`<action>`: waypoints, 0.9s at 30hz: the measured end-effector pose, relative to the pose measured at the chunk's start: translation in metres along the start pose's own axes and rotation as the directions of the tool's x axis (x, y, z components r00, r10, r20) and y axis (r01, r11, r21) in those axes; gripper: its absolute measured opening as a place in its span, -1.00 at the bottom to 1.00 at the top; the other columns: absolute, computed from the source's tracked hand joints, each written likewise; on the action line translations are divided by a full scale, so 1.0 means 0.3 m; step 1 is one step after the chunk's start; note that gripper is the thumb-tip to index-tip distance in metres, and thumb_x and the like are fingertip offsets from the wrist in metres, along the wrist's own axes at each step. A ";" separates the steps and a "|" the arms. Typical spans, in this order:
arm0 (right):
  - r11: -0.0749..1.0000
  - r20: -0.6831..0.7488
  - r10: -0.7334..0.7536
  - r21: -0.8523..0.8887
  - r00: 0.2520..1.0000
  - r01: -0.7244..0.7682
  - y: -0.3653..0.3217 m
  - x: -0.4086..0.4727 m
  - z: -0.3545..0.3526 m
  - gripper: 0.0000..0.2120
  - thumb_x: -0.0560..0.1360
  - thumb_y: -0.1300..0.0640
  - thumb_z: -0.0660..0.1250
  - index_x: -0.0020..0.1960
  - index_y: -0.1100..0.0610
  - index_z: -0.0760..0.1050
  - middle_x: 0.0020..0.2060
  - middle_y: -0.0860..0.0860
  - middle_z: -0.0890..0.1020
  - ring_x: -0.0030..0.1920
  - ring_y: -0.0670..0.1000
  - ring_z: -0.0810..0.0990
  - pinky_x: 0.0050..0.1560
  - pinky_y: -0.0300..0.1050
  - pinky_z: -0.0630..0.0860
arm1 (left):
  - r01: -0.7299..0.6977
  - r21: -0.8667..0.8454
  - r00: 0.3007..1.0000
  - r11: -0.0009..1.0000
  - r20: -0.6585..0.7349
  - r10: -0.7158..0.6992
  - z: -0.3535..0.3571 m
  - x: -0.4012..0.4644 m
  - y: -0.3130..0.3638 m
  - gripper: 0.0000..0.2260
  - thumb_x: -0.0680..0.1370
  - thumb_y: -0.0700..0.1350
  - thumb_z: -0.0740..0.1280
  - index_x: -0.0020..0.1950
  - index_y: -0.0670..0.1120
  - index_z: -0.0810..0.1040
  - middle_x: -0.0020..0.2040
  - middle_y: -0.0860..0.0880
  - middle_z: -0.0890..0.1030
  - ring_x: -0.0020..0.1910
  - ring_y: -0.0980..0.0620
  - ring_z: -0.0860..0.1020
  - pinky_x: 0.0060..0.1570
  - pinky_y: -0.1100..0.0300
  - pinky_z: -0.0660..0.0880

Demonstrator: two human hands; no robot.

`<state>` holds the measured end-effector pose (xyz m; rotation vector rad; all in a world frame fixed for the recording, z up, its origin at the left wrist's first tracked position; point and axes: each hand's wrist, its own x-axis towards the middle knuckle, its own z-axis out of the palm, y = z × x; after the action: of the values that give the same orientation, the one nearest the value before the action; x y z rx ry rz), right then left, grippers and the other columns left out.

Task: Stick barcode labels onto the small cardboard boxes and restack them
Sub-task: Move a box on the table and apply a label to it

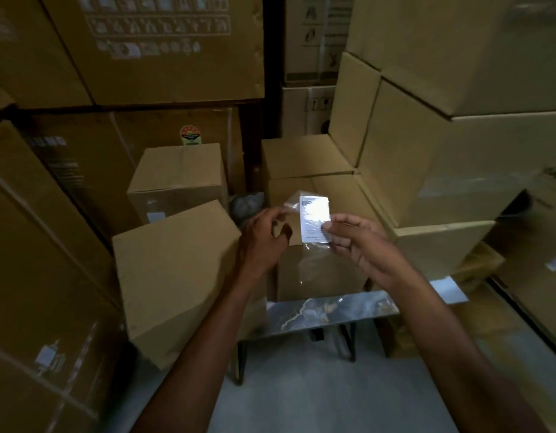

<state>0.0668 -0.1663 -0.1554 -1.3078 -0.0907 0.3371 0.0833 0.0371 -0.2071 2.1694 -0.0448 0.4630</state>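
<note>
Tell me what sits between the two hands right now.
In the head view, a white barcode label on clear film spans the gap: the right hand pinches its edge; the left hand reaches toward the film's other side.

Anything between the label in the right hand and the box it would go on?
Nothing solid visible. The right hand pinches the white label, which still sits on clear backing film at the left hand. The cardboard box lies directly beyond, face unobstructed.
</note>
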 end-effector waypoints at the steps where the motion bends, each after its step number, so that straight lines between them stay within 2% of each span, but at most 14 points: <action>1: 1.000 -0.005 -0.005 -0.002 1.000 0.005 -0.014 -0.026 -0.049 -0.89 0.52 0.34 0.37 0.03 0.22 0.60 -0.07 0.14 0.75 -0.14 0.00 0.74 -0.18 -0.24 0.64 | -0.002 -0.016 1.000 1.000 0.002 0.002 0.039 -0.001 0.042 -0.71 0.49 -0.22 0.42 0.19 -0.02 0.65 0.09 0.01 0.69 0.02 0.00 0.65 0.06 0.08 0.58; 5: 0.999 -0.044 -0.027 0.022 0.999 0.028 -0.070 -0.133 -0.265 -0.84 0.49 0.33 0.39 0.07 0.26 0.58 -0.06 0.18 0.74 -0.13 0.03 0.75 -0.11 -0.18 0.68 | -0.018 -0.004 1.000 1.000 0.003 0.018 0.231 -0.039 0.199 -0.69 0.44 -0.07 0.35 0.17 -0.04 0.65 0.03 0.02 0.71 -0.01 0.01 0.65 0.05 0.06 0.58; 9: 0.999 -0.079 -0.043 0.020 0.996 0.044 -0.130 -0.238 -0.483 -0.66 0.36 0.22 0.46 0.12 0.29 0.59 -0.02 0.18 0.74 -0.07 0.04 0.74 -0.07 -0.17 0.67 | -0.031 -0.060 0.998 0.998 0.061 0.035 0.439 -0.073 0.327 -0.73 0.51 -0.11 0.36 0.20 0.02 0.63 0.05 0.06 0.69 -0.06 0.11 0.65 -0.04 0.09 0.61; 12: 0.999 -0.128 -0.040 -0.011 0.991 0.039 -0.162 -0.309 -0.640 -0.74 0.43 0.24 0.45 0.11 0.24 0.62 -0.03 0.14 0.75 -0.06 0.01 0.73 -0.04 -0.19 0.66 | -0.047 -0.079 0.994 0.996 0.094 0.055 0.593 -0.086 0.412 -0.75 0.54 -0.19 0.39 0.19 0.05 0.63 0.07 0.05 0.70 -0.13 0.19 0.65 -0.13 0.20 0.60; 15: 0.999 -0.198 -0.045 -0.036 0.979 0.039 -0.186 -0.359 -0.786 -0.77 0.49 0.25 0.44 0.14 0.25 0.63 0.01 0.15 0.74 0.01 0.04 0.71 0.12 -0.10 0.61 | -0.039 -0.095 0.990 0.995 0.129 0.051 0.724 -0.100 0.500 -0.74 0.54 -0.19 0.37 0.18 0.07 0.64 0.06 0.06 0.69 -0.12 0.14 0.65 -0.13 0.22 0.60; 19: 0.997 -0.223 -0.057 -0.060 0.973 0.044 -0.226 -0.397 -0.954 -0.72 0.50 0.21 0.44 0.19 0.24 0.62 0.03 0.13 0.74 -0.02 -0.02 0.72 -0.06 -0.24 0.60 | -0.022 -0.101 0.983 0.995 0.178 0.040 0.876 -0.099 0.577 -0.75 0.54 -0.19 0.38 0.17 0.05 0.67 -0.02 0.05 0.71 -0.14 0.12 0.65 -0.10 0.12 0.64; 21: 0.997 -0.239 -0.064 -0.056 0.969 0.052 -0.243 -0.400 -1.028 -0.65 0.43 0.15 0.47 0.19 0.24 0.62 0.03 0.11 0.74 -0.02 -0.04 0.72 -0.06 -0.25 0.59 | -0.039 -0.095 0.979 0.995 0.197 0.057 0.939 -0.095 0.604 -0.76 0.52 -0.19 0.39 0.13 0.06 0.67 -0.02 0.09 0.70 -0.14 0.12 0.65 -0.08 0.11 0.64; 23: 0.996 -0.260 -0.076 -0.057 0.963 0.064 -0.255 -0.392 -1.102 -0.58 0.37 0.10 0.47 0.19 0.23 0.61 0.03 0.10 0.74 0.00 -0.02 0.73 -0.01 -0.22 0.61 | -0.069 -0.092 0.968 0.993 0.235 0.089 1.003 -0.088 0.626 -0.78 0.53 -0.22 0.40 0.12 0.02 0.66 0.03 0.10 0.68 -0.09 0.14 0.63 -0.09 0.19 0.61; 25: 0.996 -0.285 -0.085 -0.047 0.955 0.075 -0.263 -0.369 -1.179 -0.55 0.36 0.09 0.47 0.21 0.23 0.60 0.04 0.11 0.74 0.02 0.00 0.72 -0.04 -0.21 0.60 | -0.109 -0.089 0.953 0.990 0.273 0.130 1.076 -0.076 0.643 -0.79 0.54 -0.25 0.40 0.13 -0.03 0.66 0.05 0.09 0.67 -0.05 0.16 0.61 -0.10 0.35 0.55; 27: 0.996 -0.312 -0.087 -0.039 0.946 0.079 -0.273 -0.343 -1.254 -0.54 0.36 0.09 0.48 0.22 0.23 0.60 0.05 0.12 0.73 0.02 0.00 0.71 -0.07 -0.21 0.58 | -0.128 -0.105 0.932 0.986 0.327 0.156 1.161 -0.058 0.649 -0.79 0.55 -0.25 0.41 0.14 -0.04 0.67 0.04 0.10 0.66 -0.03 0.19 0.61 -0.09 0.36 0.56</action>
<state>0.0807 -0.5645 -0.1639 -1.3642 0.1189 0.0532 0.1367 -0.3565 -0.2485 2.1494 -0.4044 0.1636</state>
